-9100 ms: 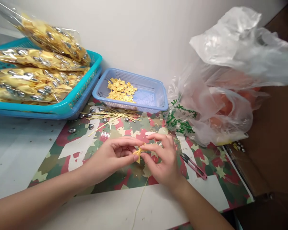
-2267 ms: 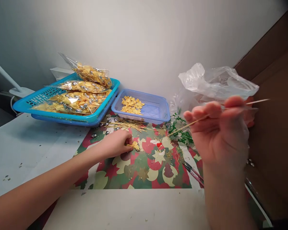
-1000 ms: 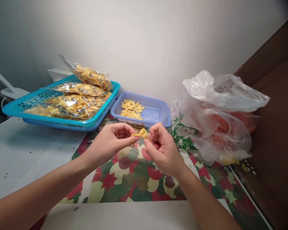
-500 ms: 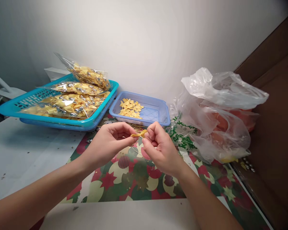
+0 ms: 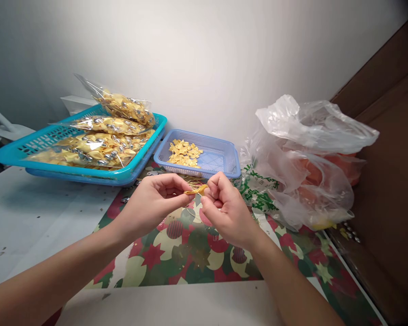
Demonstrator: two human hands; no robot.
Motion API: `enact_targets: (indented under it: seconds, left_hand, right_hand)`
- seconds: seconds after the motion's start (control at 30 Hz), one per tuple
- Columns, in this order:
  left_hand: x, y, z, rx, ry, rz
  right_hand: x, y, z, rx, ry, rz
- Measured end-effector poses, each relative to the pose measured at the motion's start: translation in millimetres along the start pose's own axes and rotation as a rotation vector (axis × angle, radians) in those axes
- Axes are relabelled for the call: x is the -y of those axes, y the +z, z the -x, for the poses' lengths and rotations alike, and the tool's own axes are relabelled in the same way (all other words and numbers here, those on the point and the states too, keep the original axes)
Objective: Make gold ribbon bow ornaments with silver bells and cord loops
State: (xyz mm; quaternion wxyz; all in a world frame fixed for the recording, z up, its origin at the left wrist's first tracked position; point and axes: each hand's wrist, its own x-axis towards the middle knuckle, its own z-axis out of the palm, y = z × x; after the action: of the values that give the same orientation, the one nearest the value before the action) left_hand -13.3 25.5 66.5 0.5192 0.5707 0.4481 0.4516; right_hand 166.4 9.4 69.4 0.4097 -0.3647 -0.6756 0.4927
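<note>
Between my hands is a small yellow ribbon bow (image 5: 195, 190), held above the patterned paper. My left hand (image 5: 158, 194) pinches its left end between thumb and forefinger. At the bow's right side my right hand (image 5: 226, 208) is closed, its fingers curled and thumb pressed in; a thin pale tie runs from the bow into that pinch. Just behind the hands, thin gold ties (image 5: 193, 180) lie on the table, partly hidden by the fingers. Several similar yellow bows (image 5: 184, 154) lie in the left part of a small blue basket (image 5: 221, 160).
On the left, a turquoise basket (image 5: 7, 156) holds clear bags of yellow bows (image 5: 105, 147) with silvery pieces. Crumpled plastic bags (image 5: 313, 131) with something orange inside stand on the right. Star-patterned paper (image 5: 190, 262) covers part of the white table. A wall rises behind.
The view has shifted very slightly. Both hands keep their grip on the bow, which has hardly moved.
</note>
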Motion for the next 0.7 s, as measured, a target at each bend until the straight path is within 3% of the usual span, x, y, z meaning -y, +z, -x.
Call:
enact_targets:
  seconds: [0.7]
  left_hand:
    - [-2.3, -0.4, 1.5, 0.015, 0.011, -0.034]
  right_hand:
    - [0.5, 0.0, -0.1, -0.014, -0.009, 0.026]
